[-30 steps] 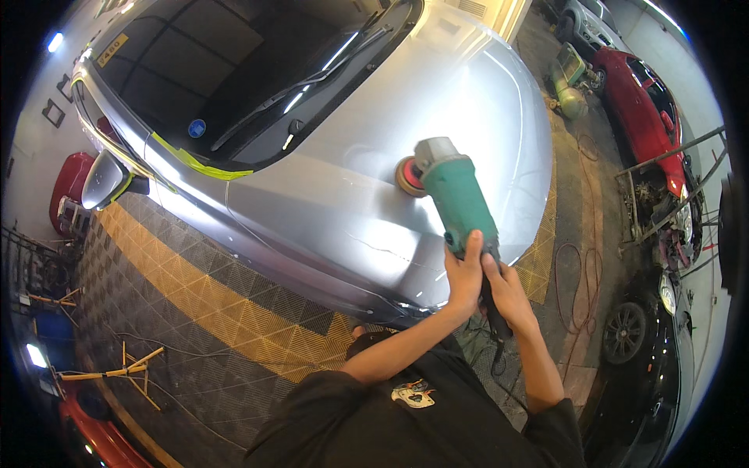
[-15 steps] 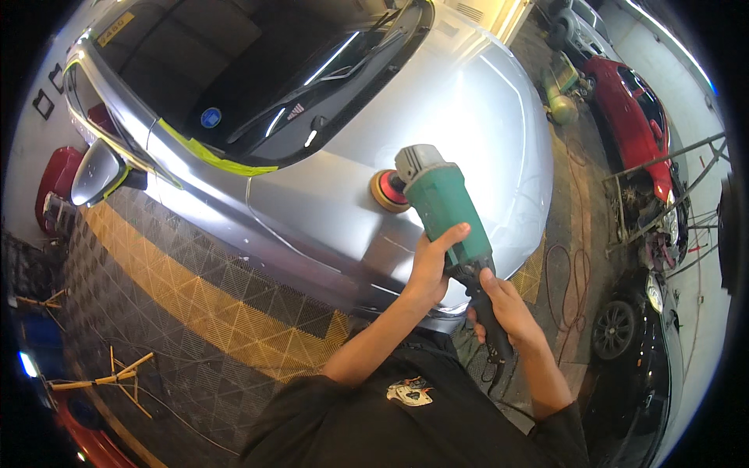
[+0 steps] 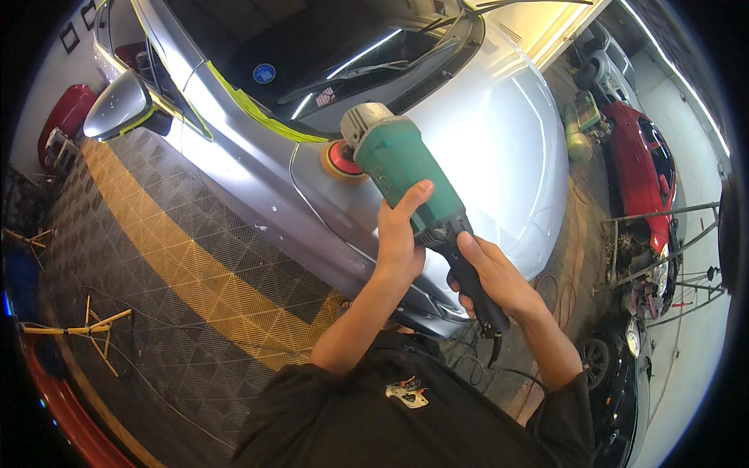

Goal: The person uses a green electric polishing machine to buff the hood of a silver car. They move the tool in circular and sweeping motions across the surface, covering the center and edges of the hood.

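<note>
A green power polisher [image 3: 413,168] with a black rear handle is held in both of my hands. My left hand [image 3: 402,238] wraps round the green body from below, thumb on top. Around the black handle closes my right hand [image 3: 491,273]. The round polishing pad [image 3: 343,161], red and yellowish, lies against the silver car's hood [image 3: 468,140] near the lower corner of the windshield. Yellow-green masking tape [image 3: 261,109] runs along the windshield edge just beyond the pad. From the handle's end hangs the black power cord [image 3: 495,351].
Left of the car, grey and yellow floor tiles [image 3: 211,273] stretch out, with a yellow stand [image 3: 90,327] on them. The silver side mirror [image 3: 121,105] juts out. A red car [image 3: 636,156], a black car [image 3: 616,398] and a metal frame [image 3: 663,214] stand at the right.
Both hands have carried the polisher left across the hood, so the pad is now closer to the taped windshield corner. The whole view has shifted somewhat.
</note>
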Tool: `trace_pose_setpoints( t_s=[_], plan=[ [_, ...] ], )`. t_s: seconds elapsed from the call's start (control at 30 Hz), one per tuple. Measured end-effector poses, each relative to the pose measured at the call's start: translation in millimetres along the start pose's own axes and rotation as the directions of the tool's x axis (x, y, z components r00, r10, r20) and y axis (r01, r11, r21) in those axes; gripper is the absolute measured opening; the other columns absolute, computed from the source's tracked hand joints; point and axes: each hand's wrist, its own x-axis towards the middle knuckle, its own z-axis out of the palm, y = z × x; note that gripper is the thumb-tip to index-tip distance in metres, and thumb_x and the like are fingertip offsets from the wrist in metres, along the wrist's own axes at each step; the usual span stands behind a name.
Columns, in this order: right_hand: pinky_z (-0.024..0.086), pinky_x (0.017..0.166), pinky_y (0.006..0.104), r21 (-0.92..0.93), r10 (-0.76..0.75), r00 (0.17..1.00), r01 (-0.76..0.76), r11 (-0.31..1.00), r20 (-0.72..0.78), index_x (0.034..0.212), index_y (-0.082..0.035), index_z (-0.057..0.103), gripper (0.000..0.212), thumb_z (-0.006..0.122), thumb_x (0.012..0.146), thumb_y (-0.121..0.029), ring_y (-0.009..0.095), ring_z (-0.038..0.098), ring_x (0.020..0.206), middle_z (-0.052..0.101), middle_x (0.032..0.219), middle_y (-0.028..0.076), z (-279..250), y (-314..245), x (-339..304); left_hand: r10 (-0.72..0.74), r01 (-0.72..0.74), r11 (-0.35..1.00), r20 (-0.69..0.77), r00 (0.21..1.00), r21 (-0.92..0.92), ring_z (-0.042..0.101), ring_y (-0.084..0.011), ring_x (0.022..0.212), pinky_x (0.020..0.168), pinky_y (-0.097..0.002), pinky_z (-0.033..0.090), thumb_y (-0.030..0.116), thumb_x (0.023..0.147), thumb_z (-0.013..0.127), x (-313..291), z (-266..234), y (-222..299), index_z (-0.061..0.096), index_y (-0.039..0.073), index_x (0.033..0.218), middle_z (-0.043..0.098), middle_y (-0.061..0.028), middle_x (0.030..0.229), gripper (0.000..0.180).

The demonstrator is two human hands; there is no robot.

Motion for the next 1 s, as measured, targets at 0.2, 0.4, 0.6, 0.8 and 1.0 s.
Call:
trace_pose_setpoints(
  t_s=[0.2, 0.4, 0.6, 0.8, 1.0],
  plan=[
    [0.048, 0.04, 0.0276, -0.026, -0.043, 0.997, 0.045, 0.999, 0.057, 0.112, 0.0, 0.053, 0.066, 0.045, 0.107, -0.066, 0.011, 0.058, 0.049, 0.059, 0.074, 0.006, 6.6, -10.8, 9.6, 0.064, -0.064, 0.998, -0.036, 0.997, 0.007, 0.068, -0.0174, 0.088, 0.078, -0.0346, 0.057, 0.018, 0.093, 0.074, 1.4, -5.9, 11.1, 0.062, 0.002, 0.115, 0.066, -0.0064, 0.099, 0.03],
    [0.048, 0.041, 0.0285, -0.046, -0.058, 0.996, 0.061, 0.997, 0.071, 0.107, 0.001, 0.055, 0.067, 0.046, 0.106, -0.065, 0.012, 0.057, 0.05, 0.059, 0.074, 0.006, 0.4, -10.2, 11.9, 0.065, -0.065, 0.997, 0.012, 0.998, 0.038, 0.069, -0.0216, 0.094, 0.085, -0.0378, 0.057, 0.023, 0.096, 0.07, 1.8, -6.8, 9.2, 0.062, 0.001, 0.119, 0.068, -0.0091, 0.105, 0.033],
    [0.048, 0.041, 0.0285, -0.014, -0.055, 0.997, 0.054, 0.998, -0.048, 0.113, 0.003, 0.055, 0.067, 0.047, 0.107, -0.063, 0.013, 0.058, 0.049, 0.06, 0.076, 0.008, -29.4, 18.6, -3.8, -0.019, 0.019, 0.997, 0.005, 1.0, 0.07, 0.07, -0.0257, 0.096, 0.089, -0.041, 0.056, 0.026, 0.097, 0.067, 9.8, -2.0, -41.7, 0.062, 0.001, 0.12, 0.07, -0.0114, 0.104, 0.034],
    [0.048, 0.041, 0.0289, 0.052, 0.037, 0.978, -0.027, 0.998, -0.203, 0.116, 0.004, 0.055, 0.067, 0.046, 0.108, -0.062, 0.012, 0.058, 0.048, 0.062, 0.077, 0.007, -49.4, 53.5, -32.1, -0.204, 0.201, 0.979, 0.066, 0.977, 0.04, 0.069, -0.0208, 0.092, 0.082, -0.0375, 0.058, 0.021, 0.094, 0.072, 4.4, 7.9, -96.6, 0.062, 0.0, 0.117, 0.068, -0.009, 0.103, 0.033],
    [0.047, 0.043, 0.0296, 0.193, 0.089, 0.939, -0.024, 0.981, -0.332, 0.112, 0.002, 0.056, 0.064, 0.046, 0.108, -0.061, 0.015, 0.058, 0.048, 0.061, 0.077, 0.007, -46.6, 102.8, -79.5, -0.389, 0.385, 0.92, 0.04, 0.921, 0.074, 0.068, -0.0189, 0.093, 0.083, -0.0351, 0.058, 0.018, 0.09, 0.078, -32.6, 11.3, -148.1, 0.059, -0.002, 0.123, 0.067, -0.0088, 0.107, 0.043]
  ],
)
